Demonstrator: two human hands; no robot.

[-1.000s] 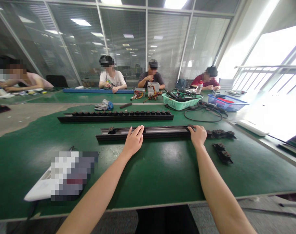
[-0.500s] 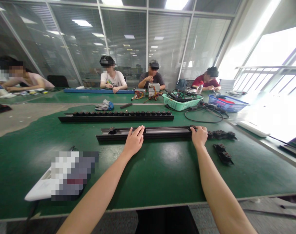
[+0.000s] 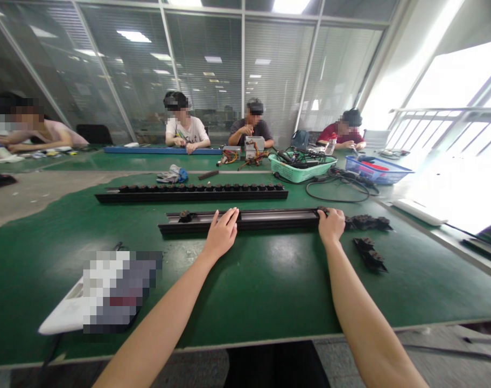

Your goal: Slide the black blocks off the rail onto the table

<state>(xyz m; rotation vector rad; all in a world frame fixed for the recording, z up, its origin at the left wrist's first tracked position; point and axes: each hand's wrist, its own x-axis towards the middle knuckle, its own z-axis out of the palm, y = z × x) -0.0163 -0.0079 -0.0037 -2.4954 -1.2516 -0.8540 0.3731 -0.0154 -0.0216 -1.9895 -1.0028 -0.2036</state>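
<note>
A long black rail (image 3: 278, 218) with a pale inner channel lies across the green table. My left hand (image 3: 223, 229) rests on its middle, fingers together and extended over the near edge. My right hand (image 3: 331, 223) is closed at the rail's right end, its thumb and fingers on a small dark part there, mostly hidden. One black round part (image 3: 184, 216) sits in the channel near the left end. Right of my right hand lies a row of black parts (image 3: 369, 222), and a shorter black strip (image 3: 370, 254) is nearer to me.
A second black rail (image 3: 193, 196) filled with round parts lies behind. Farther back are a grey-blue glove (image 3: 173, 174), a green basket (image 3: 304, 170) of cables and a blue basket (image 3: 378, 171). Several people sit across the table. A white device (image 3: 68, 307) lies front left.
My right hand has shifted very slightly right along the rail's end. My left hand stays in place on the rail.
</note>
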